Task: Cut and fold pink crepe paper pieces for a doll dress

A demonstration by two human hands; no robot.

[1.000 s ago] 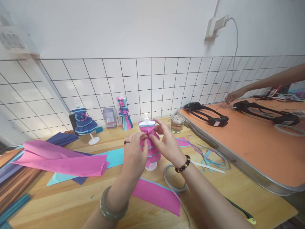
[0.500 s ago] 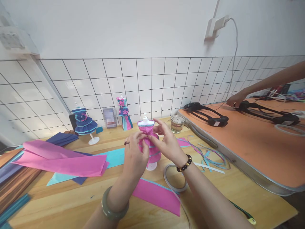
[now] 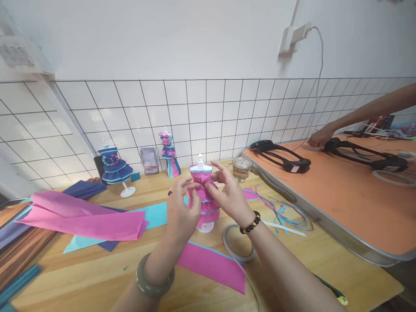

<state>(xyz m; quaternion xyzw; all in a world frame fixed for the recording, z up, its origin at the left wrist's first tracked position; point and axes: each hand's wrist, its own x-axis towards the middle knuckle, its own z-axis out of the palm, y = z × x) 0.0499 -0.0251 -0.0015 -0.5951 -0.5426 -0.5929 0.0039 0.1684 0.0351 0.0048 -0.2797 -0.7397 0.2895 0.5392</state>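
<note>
A small white mannequin [image 3: 200,162] stands on a round base in the middle of the table, wearing a pink paper dress [image 3: 210,208] with light blue trim and a tiered skirt. My left hand [image 3: 182,206] grips the dress at the waist from the left, thumb and fingertips together. From the other side my right hand [image 3: 229,193] pinches the same waist, its index finger raised by the bodice. The fingertips nearly meet over the gathered front and hide part of it. Just below lies a pink paper strip [image 3: 212,265] with a blue edge, beside a tape roll [image 3: 227,242].
Pink paper [image 3: 87,221] and blue sheets lie at left. Two dressed mannequins, one in a navy dress [image 3: 115,167], stand by the wall. A glass [image 3: 241,169], paper scraps [image 3: 289,214] and a cutter [image 3: 334,290] are at right. Another person's hand [image 3: 320,138] rests near black headsets [image 3: 286,159].
The mannequin has shifted slightly right. My left hand has drawn a little to the left, uncovering more of the skirt. My right hand keeps its pinch at the waist.
</note>
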